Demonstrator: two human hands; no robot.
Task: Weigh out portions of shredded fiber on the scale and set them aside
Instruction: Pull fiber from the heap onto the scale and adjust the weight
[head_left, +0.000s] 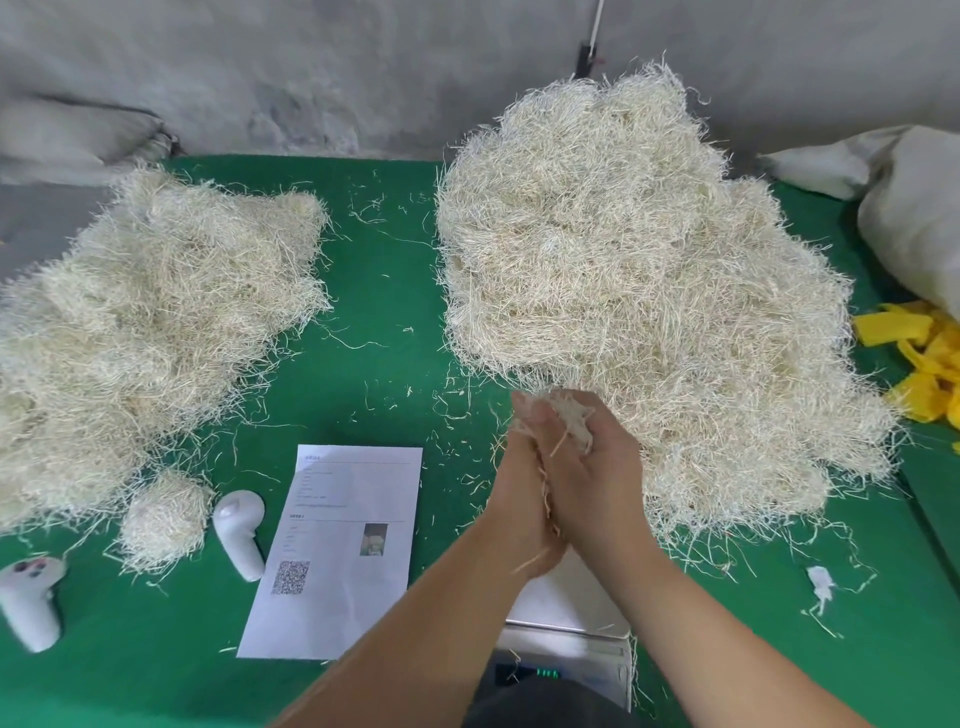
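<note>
worktop (384, 270): solid green, flecked with pale loose strands
right fiber pile (623, 260): pale cream, straw tint in places
left fiber pile (145, 322): same pale cream
small fiber clump (161, 519): cream, near left
fiber tuft (566, 415): off-white, between the hands
paper sheet (343, 545): white; faint grey text lines, black-and-white QR square, small brownish photo
near controller (28, 603): white, dark buttons
far controller (239, 535): white
scale (566, 644): white platform, light grey body, green lit digits on dark display
yellow strips (919, 358): bright yellow, right edge
sack (904, 208): off-white, far right
wall (311, 78): mottled grey
</note>
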